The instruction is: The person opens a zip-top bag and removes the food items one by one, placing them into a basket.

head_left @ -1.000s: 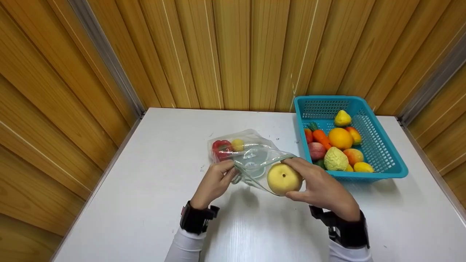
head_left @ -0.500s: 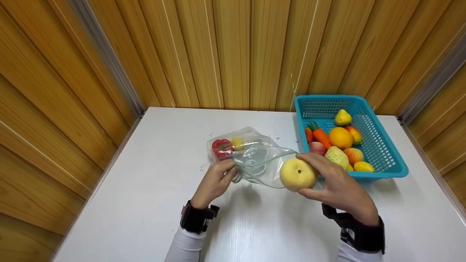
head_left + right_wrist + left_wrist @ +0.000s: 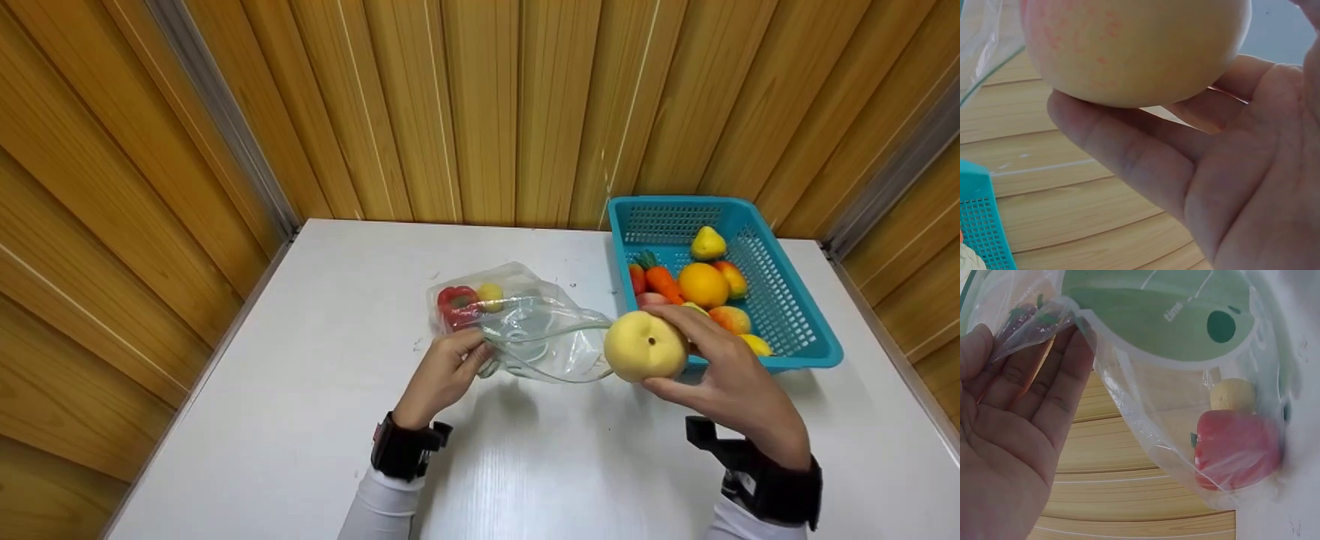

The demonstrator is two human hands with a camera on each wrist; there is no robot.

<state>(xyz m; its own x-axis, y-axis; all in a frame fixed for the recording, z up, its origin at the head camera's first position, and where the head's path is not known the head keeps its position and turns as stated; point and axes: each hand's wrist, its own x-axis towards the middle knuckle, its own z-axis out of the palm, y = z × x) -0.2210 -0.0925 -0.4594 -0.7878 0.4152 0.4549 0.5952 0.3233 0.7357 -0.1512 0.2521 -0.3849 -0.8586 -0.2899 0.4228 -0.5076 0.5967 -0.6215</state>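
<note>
A clear plastic bag (image 3: pixel 555 349) with a green-edged mouth and green print lies on the table. A red bell pepper (image 3: pixel 457 306) and a small yellow round fruit (image 3: pixel 490 297) show inside it. My left hand (image 3: pixel 442 375) pinches the edge of the bag's mouth between thumb and fingers, seen also in the left wrist view. Just right of the mouth, my right hand (image 3: pixel 731 375) grips a yellow peach (image 3: pixel 643 349) between thumb and fingers. In the right wrist view the peach (image 3: pixel 1140 50) has a pink blush, and the bag's edge is apart from the hand.
A blue-green plastic basket (image 3: pixel 806 315) stands at the back right of the white table (image 3: pixel 300 420). It holds an orange (image 3: pixel 703 283), a carrot (image 3: pixel 663 283), a yellow pear (image 3: pixel 708 244) and several other fruits. Wood-patterned walls (image 3: pixel 480 112) enclose the table's back and sides.
My right hand has moved right and slightly up with the peach, from in the bag's mouth to just outside it, nearer the basket. My left hand has stayed in place on the bag.
</note>
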